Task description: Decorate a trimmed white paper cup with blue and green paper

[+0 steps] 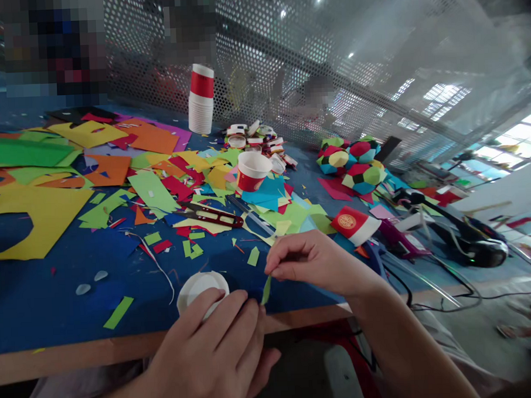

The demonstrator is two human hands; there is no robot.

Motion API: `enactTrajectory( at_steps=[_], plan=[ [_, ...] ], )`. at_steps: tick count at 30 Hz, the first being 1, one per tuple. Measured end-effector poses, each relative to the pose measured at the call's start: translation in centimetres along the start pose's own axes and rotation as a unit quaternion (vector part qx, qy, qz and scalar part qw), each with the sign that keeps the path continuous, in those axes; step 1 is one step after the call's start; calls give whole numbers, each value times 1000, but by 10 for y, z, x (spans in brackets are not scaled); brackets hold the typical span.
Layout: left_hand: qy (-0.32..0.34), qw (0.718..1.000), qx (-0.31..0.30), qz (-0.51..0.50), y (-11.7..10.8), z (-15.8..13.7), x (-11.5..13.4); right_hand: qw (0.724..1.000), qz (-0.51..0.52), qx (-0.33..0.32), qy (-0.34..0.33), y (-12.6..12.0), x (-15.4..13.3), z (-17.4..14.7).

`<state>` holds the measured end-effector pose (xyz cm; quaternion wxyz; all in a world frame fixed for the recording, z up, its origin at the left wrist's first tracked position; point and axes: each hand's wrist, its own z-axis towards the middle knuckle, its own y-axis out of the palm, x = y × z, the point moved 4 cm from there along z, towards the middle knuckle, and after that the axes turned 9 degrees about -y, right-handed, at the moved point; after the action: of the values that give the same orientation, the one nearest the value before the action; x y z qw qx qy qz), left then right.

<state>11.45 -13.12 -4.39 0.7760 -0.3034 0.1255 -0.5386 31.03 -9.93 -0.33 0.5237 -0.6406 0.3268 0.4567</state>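
Near the table's front edge, my left hand point(214, 345) wraps round a white paper cup point(194, 286), covering most of it. My right hand point(314, 261) pinches a narrow green paper strip point(266, 289) between thumb and forefinger. The strip's lower end meets the fingers of my left hand; whether it touches the cup is hidden. Another green paper strip point(118, 313) lies flat to the left of the cup. Beyond my hands are dark red thread snips point(216, 215) and small green paper pieces point(253, 256).
Coloured paper scraps point(108, 132) cover the left and middle of the blue table point(77, 324). Further back stand a cup stack point(201, 99) and a red-and-white cup point(252, 171). On the right are paper balls point(364, 180), a tipped cup point(356, 224), a purple glue gun point(403, 240) and cables.
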Motion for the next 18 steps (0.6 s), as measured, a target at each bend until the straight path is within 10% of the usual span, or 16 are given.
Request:
enactTrajectory(
  at_steps=[18],
  plan=[
    [2, 999, -30, 12, 1, -5, -1, 995, -86, -41, -15, 2, 8, 9]
  ],
)
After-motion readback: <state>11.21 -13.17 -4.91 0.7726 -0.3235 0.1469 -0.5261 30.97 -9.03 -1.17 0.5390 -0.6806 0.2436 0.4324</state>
